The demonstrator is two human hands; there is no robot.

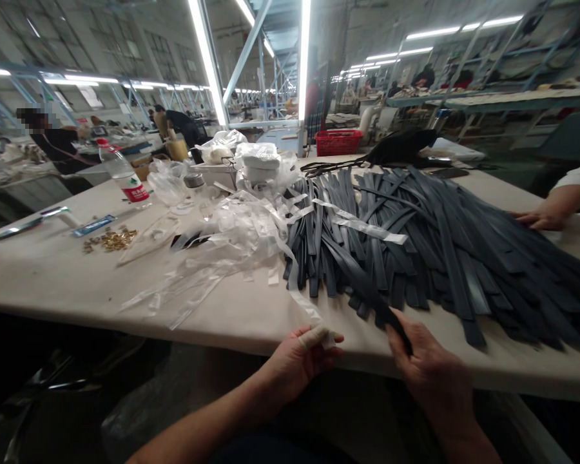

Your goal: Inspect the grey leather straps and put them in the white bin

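Note:
My left hand [309,354] pinches the end of a white, semi-clear strip [297,290] at the table's front edge. A pale cover sits on one of its fingers. From there the strip runs up towards a loose heap of similar clear strips [241,225]. Closed round the end of a dark blue-grey strap [357,277] is my right hand [428,361], a little to the right. That strap stretches back over a large pile of matching straps [464,251]. Another white strip [362,224] lies across the pile.
A bottle [125,174], small brass-coloured metal pieces [118,238] and a blue packet [94,224] are on the left of the table [91,290]. A red basket [338,142] stands behind. Another person's hand [544,216] rests by the straps at right.

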